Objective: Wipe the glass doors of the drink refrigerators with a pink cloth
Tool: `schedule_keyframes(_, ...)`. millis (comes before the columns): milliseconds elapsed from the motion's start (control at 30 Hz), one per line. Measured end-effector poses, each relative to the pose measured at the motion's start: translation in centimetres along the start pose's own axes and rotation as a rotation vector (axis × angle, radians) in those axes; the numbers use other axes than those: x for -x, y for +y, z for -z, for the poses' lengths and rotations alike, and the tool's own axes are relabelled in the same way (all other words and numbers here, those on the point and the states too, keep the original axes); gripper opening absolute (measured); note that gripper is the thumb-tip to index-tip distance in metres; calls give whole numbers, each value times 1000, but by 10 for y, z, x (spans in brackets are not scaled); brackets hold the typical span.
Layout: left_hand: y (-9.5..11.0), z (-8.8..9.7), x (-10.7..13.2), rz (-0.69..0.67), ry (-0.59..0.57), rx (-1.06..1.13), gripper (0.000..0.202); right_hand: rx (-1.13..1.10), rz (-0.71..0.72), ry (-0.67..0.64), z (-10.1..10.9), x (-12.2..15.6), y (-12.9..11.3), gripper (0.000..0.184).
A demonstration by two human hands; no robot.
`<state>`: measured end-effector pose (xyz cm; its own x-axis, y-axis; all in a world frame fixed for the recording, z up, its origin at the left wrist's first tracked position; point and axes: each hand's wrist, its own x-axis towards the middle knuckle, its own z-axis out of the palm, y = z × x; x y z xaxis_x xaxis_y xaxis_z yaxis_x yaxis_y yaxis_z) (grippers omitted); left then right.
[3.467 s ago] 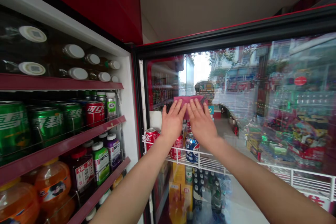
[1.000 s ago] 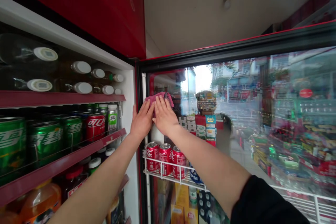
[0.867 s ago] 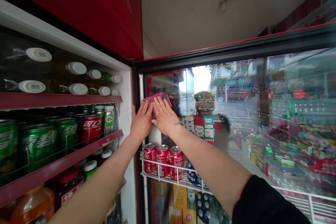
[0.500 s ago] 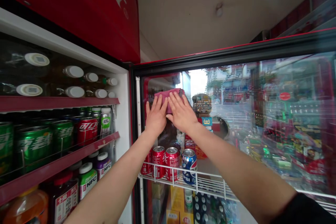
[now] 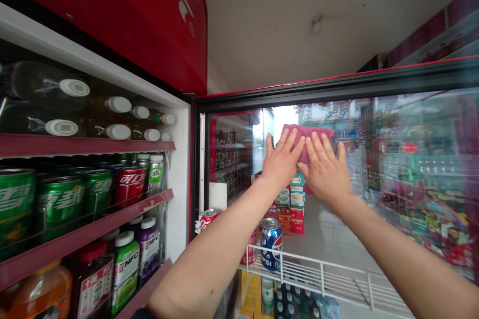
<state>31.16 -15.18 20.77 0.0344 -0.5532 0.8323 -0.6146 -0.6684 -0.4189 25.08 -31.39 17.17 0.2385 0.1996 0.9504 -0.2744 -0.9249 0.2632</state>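
Both hands lie flat on a pink cloth [image 5: 312,132] that is pressed against the glass door [image 5: 329,229] of a drinks fridge. My left hand [image 5: 282,162] covers the cloth's left part with its fingers stretched out and spread. Beside it, my right hand [image 5: 327,169] rests on the cloth's lower right part, also open, its thumb close to the left hand. Below my hands, a blue Pepsi can [image 5: 271,244] stands on the white wire door rack [image 5: 322,271]. A red can [image 5: 208,217] on the rack is partly hidden by my left forearm.
To the left, the open fridge has shelves with red edges [image 5: 86,144]. They hold lying bottles with white caps [image 5: 119,104], green cans [image 5: 62,199], a red can [image 5: 129,184] and juice bottles [image 5: 125,269]. The door's black frame [image 5: 337,87] runs across the top. Reflections cover the glass.
Both hands and the pink cloth have slid to the right across the glass, away from the hinge side. The view has shifted slightly, and my left forearm now hides some red cans.
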Motion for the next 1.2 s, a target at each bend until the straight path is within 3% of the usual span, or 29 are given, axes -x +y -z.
schedule_keyframes(67,-1,1,-2,-44,7,-11,65,19,-20,5,-2,2,0,75)
schedule_keyframes(167,-21,2,2,-79,7,-28,65,29,-26,2,-4,-9,-14,73)
schedule_keyframes(500,-129,20,22,87,-3,-92,67,-123,92,-35,-18,-102,-101,75)
schedule_keyframes(667,-180,18,49,177,28,-136,67,-227,204,-54,-33,-141,-150,77)
schedule_keyframes(767,-200,14,64,251,35,-124,68,-263,255,-61,-41,-155,-173,75)
schedule_keyframes(933,-200,15,69,301,35,-102,74,-288,292,-55,-42,-159,-175,72)
schedule_keyframes(1200,-151,16,37,270,61,-141,71,-203,305,-95,-24,-142,-116,78)
